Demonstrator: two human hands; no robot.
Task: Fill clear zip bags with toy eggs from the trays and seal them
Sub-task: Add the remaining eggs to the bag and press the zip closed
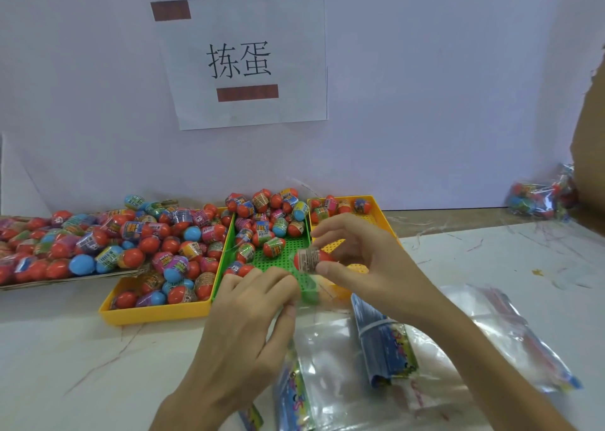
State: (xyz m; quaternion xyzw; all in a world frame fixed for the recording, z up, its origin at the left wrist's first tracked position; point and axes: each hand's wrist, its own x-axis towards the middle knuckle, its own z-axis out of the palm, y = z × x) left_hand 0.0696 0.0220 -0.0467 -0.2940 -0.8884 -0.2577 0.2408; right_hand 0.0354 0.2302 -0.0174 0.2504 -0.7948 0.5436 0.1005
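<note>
Egg (307,259) in right hand (370,263); left hand (248,319) pinches bag (327,342) edge

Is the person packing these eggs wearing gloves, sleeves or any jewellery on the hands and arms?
No. The left hand and the right hand are bare: no gloves, rings or wristbands show. The left forearm and the right forearm are bare too, with no sleeve or watch in view up to the picture's edge.
</note>
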